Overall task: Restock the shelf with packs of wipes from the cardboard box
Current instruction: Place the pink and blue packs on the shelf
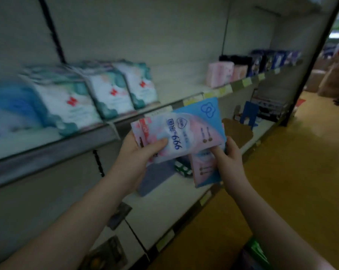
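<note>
I hold a small stack of pink-and-blue packs of wipes (186,129) in front of the shelf unit. My left hand (139,152) grips the stack's left end, thumb on the top pack. My right hand (229,158) holds the right end and a lower pack (203,170) that hangs below the others. The packs hover level with the edge of the upper shelf (77,141) and above the lower shelf (164,203). A brown cardboard flap (236,131) shows just behind my right hand; the box itself is hidden.
White-and-teal packs (106,94) stand in rows on the upper shelf's left part, pink packs (221,73) and dark blue packs (272,59) further right. A blue plastic stool (248,114) sits on the lower shelf. The yellow aisle floor (281,182) runs along the right.
</note>
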The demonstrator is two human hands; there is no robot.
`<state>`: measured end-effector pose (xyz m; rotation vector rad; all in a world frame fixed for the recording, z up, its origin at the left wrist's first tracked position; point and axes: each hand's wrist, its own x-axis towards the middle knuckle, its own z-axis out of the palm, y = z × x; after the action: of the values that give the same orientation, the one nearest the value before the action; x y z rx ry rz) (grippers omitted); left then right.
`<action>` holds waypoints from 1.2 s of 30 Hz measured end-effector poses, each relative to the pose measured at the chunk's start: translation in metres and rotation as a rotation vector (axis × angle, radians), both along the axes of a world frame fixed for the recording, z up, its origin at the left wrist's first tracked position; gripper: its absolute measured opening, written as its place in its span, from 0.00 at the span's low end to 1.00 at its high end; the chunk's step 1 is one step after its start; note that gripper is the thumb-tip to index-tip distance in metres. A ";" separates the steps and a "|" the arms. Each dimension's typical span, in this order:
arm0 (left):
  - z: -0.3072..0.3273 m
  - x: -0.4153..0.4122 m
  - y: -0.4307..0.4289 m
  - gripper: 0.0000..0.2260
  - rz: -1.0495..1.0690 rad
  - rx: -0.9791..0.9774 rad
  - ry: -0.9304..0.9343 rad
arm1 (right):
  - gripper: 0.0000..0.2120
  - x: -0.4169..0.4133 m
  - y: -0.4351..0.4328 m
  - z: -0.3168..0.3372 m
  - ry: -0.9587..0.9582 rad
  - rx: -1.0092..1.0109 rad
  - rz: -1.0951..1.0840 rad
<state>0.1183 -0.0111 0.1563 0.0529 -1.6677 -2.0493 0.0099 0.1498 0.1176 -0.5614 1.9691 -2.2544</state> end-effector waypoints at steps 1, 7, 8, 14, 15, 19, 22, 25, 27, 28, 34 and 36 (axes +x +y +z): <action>0.011 0.007 -0.008 0.19 0.034 -0.008 0.016 | 0.08 0.005 -0.012 0.011 0.034 -0.020 0.027; 0.068 0.061 -0.059 0.18 0.340 0.022 0.067 | 0.05 0.040 -0.084 0.068 0.121 -0.112 0.165; 0.076 0.075 -0.069 0.18 0.377 0.017 0.086 | 0.04 0.047 -0.098 0.076 0.142 -0.113 0.183; 0.103 0.157 -0.121 0.29 0.513 -0.092 0.132 | 0.04 0.092 -0.166 0.114 0.243 -0.138 0.279; 0.107 0.175 -0.135 0.28 0.572 -0.102 0.136 | 0.04 0.102 -0.182 0.120 0.260 -0.150 0.324; 0.115 0.243 -0.177 0.24 0.797 -0.134 0.129 | 0.04 0.146 -0.235 0.137 0.278 -0.181 0.488; 0.117 0.286 -0.198 0.22 0.928 -0.147 0.127 | 0.06 0.178 -0.270 0.144 0.307 -0.169 0.564; 0.119 0.326 -0.216 0.14 1.041 -0.133 0.121 | 0.07 0.211 -0.304 0.153 0.334 -0.161 0.636; 0.120 0.342 -0.224 0.13 1.072 -0.132 0.118 | 0.07 0.227 -0.320 0.156 0.348 -0.165 0.672; 0.121 0.351 -0.228 0.12 1.085 -0.136 0.119 | 0.07 0.236 -0.328 0.158 0.356 -0.155 0.691; 0.124 0.388 -0.254 0.10 1.164 -0.122 0.132 | 0.09 0.261 -0.369 0.162 0.470 -0.021 0.747; 0.123 0.399 -0.264 0.10 1.201 -0.131 0.122 | 0.13 0.266 -0.379 0.164 0.514 0.036 0.751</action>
<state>0.5169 -0.2750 0.2790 0.6840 -1.1834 -0.9974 0.2764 -0.2290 0.2815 -1.6690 1.5421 -1.6900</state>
